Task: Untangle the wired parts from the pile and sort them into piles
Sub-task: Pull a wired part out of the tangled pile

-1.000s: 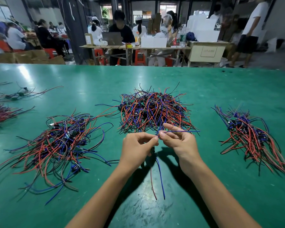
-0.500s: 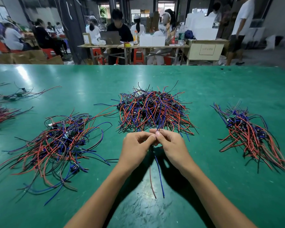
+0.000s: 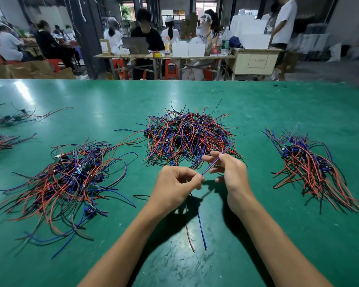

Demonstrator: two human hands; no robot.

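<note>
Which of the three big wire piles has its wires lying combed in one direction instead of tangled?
The right pile: its red and blue wires trail together toward the near right, while the middle and left piles splay every way.

Overhead light gives my head view a bright, even look, with pale glare streaking the green surface (image 3: 50, 96) at far left. The hands (image 3: 175, 184) cast soft dark shadows toward me. Background workers are blurred, and wide-angle distortion bends the surface's far edge.
</note>
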